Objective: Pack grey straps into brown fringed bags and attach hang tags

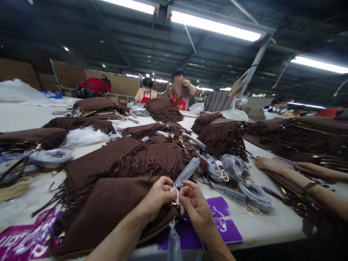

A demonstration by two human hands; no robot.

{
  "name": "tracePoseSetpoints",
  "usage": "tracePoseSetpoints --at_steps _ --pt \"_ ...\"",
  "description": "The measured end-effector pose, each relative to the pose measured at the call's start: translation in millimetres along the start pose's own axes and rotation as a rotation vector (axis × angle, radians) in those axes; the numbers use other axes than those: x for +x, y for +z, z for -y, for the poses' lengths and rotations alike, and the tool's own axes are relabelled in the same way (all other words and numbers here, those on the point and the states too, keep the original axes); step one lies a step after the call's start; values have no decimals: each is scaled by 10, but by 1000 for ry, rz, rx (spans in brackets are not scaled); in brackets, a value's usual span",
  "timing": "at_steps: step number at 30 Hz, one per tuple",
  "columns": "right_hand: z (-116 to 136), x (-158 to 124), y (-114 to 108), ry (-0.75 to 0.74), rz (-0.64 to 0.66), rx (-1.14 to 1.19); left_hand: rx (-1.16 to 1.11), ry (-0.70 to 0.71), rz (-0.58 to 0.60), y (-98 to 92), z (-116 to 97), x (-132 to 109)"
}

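My left hand (160, 194) and my right hand (194, 203) meet over the right end of a brown suede handbag (116, 203) with fringe. Between them is a gold metal clasp (175, 197), pinched by the fingers of both hands. From it a strap end wrapped in clear plastic (187, 171) sticks up to the right. Below the hands, another plastic-wrapped piece (174, 241) hangs from a gold ring at the bag's corner. The bag lies flat at the table's front edge, its fringe spread to the left. Fingers partly hide the clasp.
More fringed brown bags (223, 134) lie in piles across the white table (261, 217). Plastic-wrapped coiled straps (255, 194) rest at the right. Purple plastic sheets (225, 228) lie under my right hand. At far right a co-worker's hands (268, 165) handle another bag; other people work at the back.
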State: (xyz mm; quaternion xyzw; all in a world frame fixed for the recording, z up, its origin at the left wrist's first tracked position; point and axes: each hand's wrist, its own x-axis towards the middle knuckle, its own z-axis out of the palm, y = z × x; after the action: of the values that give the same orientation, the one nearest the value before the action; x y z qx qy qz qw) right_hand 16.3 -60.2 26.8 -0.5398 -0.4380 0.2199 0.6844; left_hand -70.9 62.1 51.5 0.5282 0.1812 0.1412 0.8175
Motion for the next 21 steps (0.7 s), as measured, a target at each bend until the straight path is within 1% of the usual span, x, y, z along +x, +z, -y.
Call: tracePoseSetpoints --at_steps 2,6,14,21 --pt "21 -14 6 14 -18 59 -11 -2 -18 7 -13 -7" --pt "60 -24 11 27 -44 77 -23 2 -22 12 -24 -13" --pt "28 -27 30 38 9 92 -32 -10 -24 1 7 10" --pt "42 -40 18 45 39 58 -30 12 -14 -20 33 14"
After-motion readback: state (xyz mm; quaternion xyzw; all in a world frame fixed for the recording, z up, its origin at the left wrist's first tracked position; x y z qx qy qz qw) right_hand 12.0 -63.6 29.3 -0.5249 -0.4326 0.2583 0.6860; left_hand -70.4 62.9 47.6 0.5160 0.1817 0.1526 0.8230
